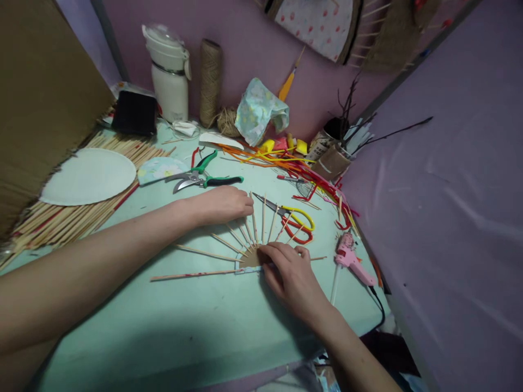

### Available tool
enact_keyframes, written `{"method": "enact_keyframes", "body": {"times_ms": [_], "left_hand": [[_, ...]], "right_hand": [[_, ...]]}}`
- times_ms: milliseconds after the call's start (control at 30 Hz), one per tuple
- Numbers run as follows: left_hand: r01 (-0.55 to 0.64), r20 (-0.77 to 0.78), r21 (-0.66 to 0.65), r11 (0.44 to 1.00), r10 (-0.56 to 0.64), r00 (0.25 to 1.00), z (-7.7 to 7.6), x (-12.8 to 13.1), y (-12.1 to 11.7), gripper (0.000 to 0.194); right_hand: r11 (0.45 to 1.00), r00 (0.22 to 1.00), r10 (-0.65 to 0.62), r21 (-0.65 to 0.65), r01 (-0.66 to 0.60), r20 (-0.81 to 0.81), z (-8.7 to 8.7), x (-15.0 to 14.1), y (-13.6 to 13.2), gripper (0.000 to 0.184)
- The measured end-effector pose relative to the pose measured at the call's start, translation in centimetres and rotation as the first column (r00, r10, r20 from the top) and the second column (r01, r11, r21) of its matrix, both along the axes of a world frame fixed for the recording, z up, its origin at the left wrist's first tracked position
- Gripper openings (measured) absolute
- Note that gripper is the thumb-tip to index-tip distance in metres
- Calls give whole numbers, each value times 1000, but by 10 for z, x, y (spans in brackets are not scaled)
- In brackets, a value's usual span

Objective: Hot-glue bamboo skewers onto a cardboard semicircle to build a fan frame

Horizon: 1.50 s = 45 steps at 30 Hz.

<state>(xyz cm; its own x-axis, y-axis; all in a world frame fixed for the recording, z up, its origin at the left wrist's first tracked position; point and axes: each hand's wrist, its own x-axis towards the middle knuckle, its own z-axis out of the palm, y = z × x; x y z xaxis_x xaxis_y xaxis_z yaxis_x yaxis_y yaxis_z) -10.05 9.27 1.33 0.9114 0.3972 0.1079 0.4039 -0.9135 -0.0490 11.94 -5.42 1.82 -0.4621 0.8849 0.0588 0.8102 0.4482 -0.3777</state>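
A fan of thin wooden sticks lies on the table, spreading from a brown cardboard half-circle (pixel 250 260) with a pale blue fabric edge. My left hand (pixel 229 204) reaches over the far side, fingers closed at the outer end of a wooden stick (pixel 254 220). My right hand (pixel 292 275) has its thumb and fingers bent on the right part of the half-circle, covering that part and some stick ends. Just beyond the sticks lie scissors (pixel 297 224) with yellow and red handles. Green-handled pruning shears (pixel 200 177) rest behind my left hand.
A pink glue gun (pixel 351 258) with its cord lies at the right. Many sticks and a white oval plate (pixel 90 177) fill the left. At the back are a white canister (pixel 169 81), twine spool (pixel 210 84), patterned cloth (pixel 259 111) and coloured pipe cleaners (pixel 265 158).
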Motion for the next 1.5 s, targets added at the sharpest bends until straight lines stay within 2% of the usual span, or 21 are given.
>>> {"method": "enact_keyframes", "body": {"times_ms": [267, 600, 767, 900, 1067, 1267, 1500], "left_hand": [[-5, -23, -4, 1000, 5, 1000, 1, 1, -1, 10], [-31, -48, -6, 999, 31, 998, 2, 1, -3, 11], [-55, -66, -29, 998, 53, 996, 10, 1, -4, 11], [-185, -101, -37, 982, 180, 978, 19, -7, 0, 18], [-420, -51, -86, 904, 417, 908, 16, -24, 12, 25], [-474, -36, -171, 864, 475, 879, 7, -31, 21, 28], [-470, -17, -201, 860, 476, 879, 18, -31, 17, 28]], "right_hand": [[1000, 999, -3, 10, 3, 54, -1, -4, 2, 31], [1000, 994, -16, 24, 13, 104, -3, -10, 6, 25], [1000, 993, -8, 24, 5, 115, -3, -11, 8, 25], [999, 991, -12, 41, 7, 131, -2, -13, 9, 24], [999, 994, -17, 49, 12, 111, -4, -14, 8, 25], [999, 995, -22, 47, 17, 94, -7, -13, 7, 25], [999, 999, -31, -10, 31, 34, 0, -8, 3, 27]]}}
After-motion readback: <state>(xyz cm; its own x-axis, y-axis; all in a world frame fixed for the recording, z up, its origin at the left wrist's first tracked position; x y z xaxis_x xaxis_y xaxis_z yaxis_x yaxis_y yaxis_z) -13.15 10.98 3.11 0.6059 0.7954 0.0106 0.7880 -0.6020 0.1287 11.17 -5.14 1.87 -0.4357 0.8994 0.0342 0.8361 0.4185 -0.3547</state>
